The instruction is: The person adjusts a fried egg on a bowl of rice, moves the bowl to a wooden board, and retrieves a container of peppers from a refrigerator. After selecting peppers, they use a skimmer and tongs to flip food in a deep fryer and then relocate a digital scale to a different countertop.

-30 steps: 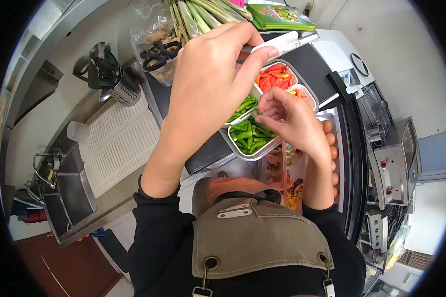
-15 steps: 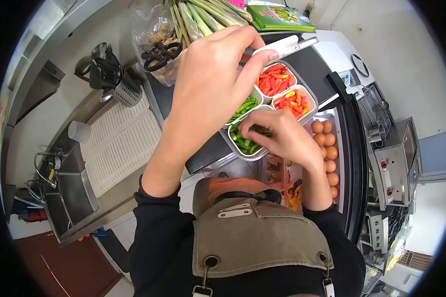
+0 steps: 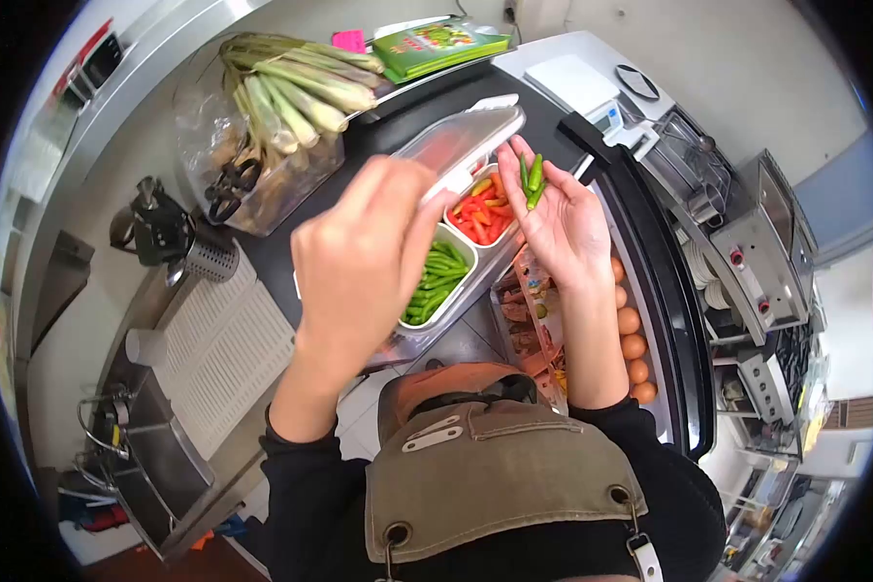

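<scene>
Two or three green chillies [image 3: 532, 180] lie across the fingers of my right hand [image 3: 565, 228], which is turned palm up beside the container. My left hand [image 3: 364, 242], slightly blurred, is closed at the near edge of the clear container lid [image 3: 470, 136], holding it tilted up. Under the lid, a white tub of red chillies [image 3: 479, 213] sits next to a white tub of green chillies [image 3: 438, 276]. My left hand and the lid hide the rest of the container.
Lemongrass stalks [image 3: 301, 92] rest over a plastic box of roots [image 3: 276, 189] with black-handled scissors [image 3: 233, 184]. Behind are a green packet [image 3: 441, 48] and a white scale [image 3: 577, 87]. Brown eggs [image 3: 632, 346] sit at right, a sink [image 3: 160, 466] at left.
My right hand has come out of the green chilli tub and turned palm up with a few chillies. My left hand has moved left and lower with the lid, and the view has shifted.
</scene>
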`<state>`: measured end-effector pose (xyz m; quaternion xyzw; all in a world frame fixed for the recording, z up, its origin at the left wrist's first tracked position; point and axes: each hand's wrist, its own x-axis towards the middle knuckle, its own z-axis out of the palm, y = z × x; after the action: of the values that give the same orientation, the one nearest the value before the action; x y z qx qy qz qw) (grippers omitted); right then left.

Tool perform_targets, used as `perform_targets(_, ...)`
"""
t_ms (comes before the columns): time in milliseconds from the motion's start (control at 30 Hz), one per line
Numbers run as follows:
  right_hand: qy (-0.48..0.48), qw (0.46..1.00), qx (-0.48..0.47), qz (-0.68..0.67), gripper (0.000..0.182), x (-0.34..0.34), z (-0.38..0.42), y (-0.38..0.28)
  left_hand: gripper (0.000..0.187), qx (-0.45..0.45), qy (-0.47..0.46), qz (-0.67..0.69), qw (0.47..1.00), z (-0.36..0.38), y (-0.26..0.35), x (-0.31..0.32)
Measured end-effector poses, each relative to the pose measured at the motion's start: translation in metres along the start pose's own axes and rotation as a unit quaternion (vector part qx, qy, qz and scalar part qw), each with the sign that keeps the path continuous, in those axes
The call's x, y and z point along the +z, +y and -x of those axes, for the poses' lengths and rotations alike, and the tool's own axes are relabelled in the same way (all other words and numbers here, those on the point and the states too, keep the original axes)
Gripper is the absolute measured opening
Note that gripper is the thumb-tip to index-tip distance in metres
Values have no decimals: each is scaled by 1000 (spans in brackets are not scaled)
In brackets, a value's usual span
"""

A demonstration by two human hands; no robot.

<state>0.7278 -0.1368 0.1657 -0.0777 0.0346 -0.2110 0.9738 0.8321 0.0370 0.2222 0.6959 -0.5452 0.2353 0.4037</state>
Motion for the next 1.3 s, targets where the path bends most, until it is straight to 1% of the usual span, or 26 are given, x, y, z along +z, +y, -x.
perform_targets(33, -3, 1000, -19, -18, 39, 1, 1, -4, 14, 9, -10, -18, 1000, 7, 3, 6)
perform_targets(100, -30, 998, -43, 37, 37, -8, 3, -15, 15, 14, -45, -67, 997, 17, 14, 11)
perform_targets(200, -36, 979, -112, 164, 27, -19, -5, -14, 14, 27, -54, -56, 997, 27, 26, 17)
perform_targets(233, 40, 969, -164, 182, 25, -21, -6, -8, 14, 30, -43, -37, 998, 29, 30, 21)
perform_targets(300, 80, 933, -256, 239, 24, -19, -7, 4, 16, 32, -33, -33, 998, 35, 33, 27)
perform_targets(333, 77, 935, -251, 237, 24, -19, -8, 7, 16, 33, -22, -25, 999, 39, 34, 30)
perform_targets(400, 135, 855, -340, 368, 23, -19, -10, 12, 16, 34, -13, -19, 999, 46, 37, 34)
perform_targets(433, 153, 796, -379, 446, 23, -23, -12, 13, 16, 33, -12, -23, 999, 48, 38, 38)
perform_targets(500, 184, 702, -419, 546, 23, -30, -16, 8, 16, 27, 15, -11, 999, 53, 38, 48)
perform_targets(533, 182, 703, -417, 547, 23, -33, -19, 6, 16, 8, 2, -8, 1000, 52, 38, 50)
perform_targets(600, 145, 629, -464, 606, 22, -33, -23, 1, 16, -4, -3, -15, 1000, 52, 36, 53)
perform_targets(633, 144, 631, -462, 606, 22, -31, -22, -2, 16, -13, -9, -19, 1000, 52, 35, 54)
perform_targets(700, 100, 814, -389, 419, 19, -21, -21, -8, 16, -14, -16, -21, 1000, 53, 37, 58)
perform_targets(733, 102, 831, -407, 364, 16, -21, -25, -11, 16, -14, -25, -21, 999, 53, 38, 60)
perform_targets(767, 100, 831, -407, 364, 16, -22, -26, -15, 16, -14, -24, -22, 999, 53, 40, 62)
perform_targets(833, 115, 913, -336, 198, 16, -33, -28, -25, 15, -2, -23, -9, 1000, 53, 43, 66)
perform_targets(867, 90, 938, -298, 152, 14, -41, -30, -31, 15, -4, -24, -14, 1000, 54, 44, 68)
perform_targets(900, 90, 938, -298, 152, 14, -41, -29, -31, 15, -4, -24, -14, 1000, 54, 44, 69)
perform_targets(967, 58, 970, -209, 112, 11, -42, -28, -31, 14, 1, -18, -27, 999, 53, 42, 70)
perform_targets(1000, 46, 977, -170, 120, 12, -43, -29, -36, 14, 1, -18, -26, 1000, 53, 40, 70)
perform_targets(1033, 47, 977, -170, 120, 12, -43, -30, -43, 14, 1, -24, -21, 999, 53, 37, 69)
perform_targets(1133, 90, 894, -123, 422, 19, -41, -42, -64, 18, -4, -40, 6, 999, 54, 35, 65)
perform_targets(1167, 90, 894, -122, 421, 19, -42, -48, -70, 22, -7, -51, 32, 998, 54, 35, 63)
perform_targets(1233, 113, 854, -36, 506, 21, -40, -61, -78, 24, 9, -59, 59, 996, 43, 38, 41)
perform_targets(1267, 110, 852, 4, 512, 24, -41, -66, -82, 27, 25, -66, 87, 994, 37, 38, 28)
perform_targets(1300, 117, 840, 12, 530, 26, -39, -70, -80, 27, -14, -22, 78, 997, 37, 34, 15)
